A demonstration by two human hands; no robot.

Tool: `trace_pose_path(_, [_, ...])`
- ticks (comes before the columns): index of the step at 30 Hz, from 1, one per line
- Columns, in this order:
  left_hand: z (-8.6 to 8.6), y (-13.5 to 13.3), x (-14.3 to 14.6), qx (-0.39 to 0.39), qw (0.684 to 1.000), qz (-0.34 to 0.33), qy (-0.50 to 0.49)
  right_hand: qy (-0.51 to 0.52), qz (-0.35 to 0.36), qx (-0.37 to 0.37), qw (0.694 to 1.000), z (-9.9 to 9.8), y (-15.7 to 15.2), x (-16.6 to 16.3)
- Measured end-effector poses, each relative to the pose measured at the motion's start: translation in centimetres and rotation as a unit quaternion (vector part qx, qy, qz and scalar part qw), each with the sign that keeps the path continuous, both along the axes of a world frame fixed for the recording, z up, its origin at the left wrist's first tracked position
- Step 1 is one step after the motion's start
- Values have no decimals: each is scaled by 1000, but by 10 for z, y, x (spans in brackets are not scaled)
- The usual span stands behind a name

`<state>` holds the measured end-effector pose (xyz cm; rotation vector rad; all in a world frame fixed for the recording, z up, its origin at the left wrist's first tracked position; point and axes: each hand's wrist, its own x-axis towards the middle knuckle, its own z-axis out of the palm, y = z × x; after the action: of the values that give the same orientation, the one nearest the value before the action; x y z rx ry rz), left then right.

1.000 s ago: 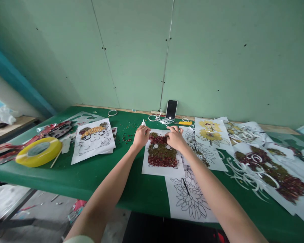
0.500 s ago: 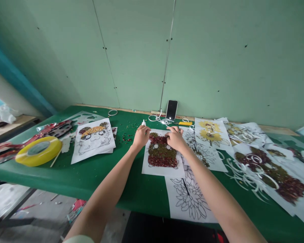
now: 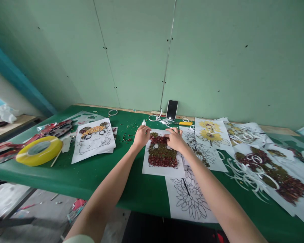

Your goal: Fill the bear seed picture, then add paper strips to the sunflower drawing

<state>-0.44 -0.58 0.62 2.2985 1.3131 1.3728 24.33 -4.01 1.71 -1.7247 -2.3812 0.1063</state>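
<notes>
One white paper sheet with a red-and-green animal (image 3: 162, 154) lies on the green table (image 3: 144, 192), head toward the pale green wall (image 3: 136, 60), its long side seemingly that way too. Both bare arms (image 3: 119, 177) stretch forward. The left hand (image 3: 142, 135) curls by one white pointed tip (image 3: 144, 122); the right hand (image 3: 175, 137) bends over the animal's head, fingers close. I can't tell if either holds anything. One round yellow tape roll (image 3: 53, 152) sits far left.

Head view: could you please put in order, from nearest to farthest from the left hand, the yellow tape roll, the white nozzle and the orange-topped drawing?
From the left hand:
1. White nozzle, just beyond the hand.
2. Orange-topped drawing, to the left.
3. Yellow tape roll, farther left.
</notes>
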Motion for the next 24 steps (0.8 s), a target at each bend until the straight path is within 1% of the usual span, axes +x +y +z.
trace_pose_path(3, [0,0,0,1,1000,0,1,4,3,-1,1000,0,0,0])
trace_pose_path(9, [-1,1,0,-1,1000,6,0,15,-4,28,999,5,-2,3])
trace_pose_path(17, [0,0,1,0,1000,4,5,24,6,12,1000,-1,1,1])
trace_pose_path(20, [-1,1,1,3,1000,5,6,20,17,18,999,0,0,0])
trace_pose_path(24, [-1,1,1,2,1000,4,5,17,-7,35,999,5,-2,1])
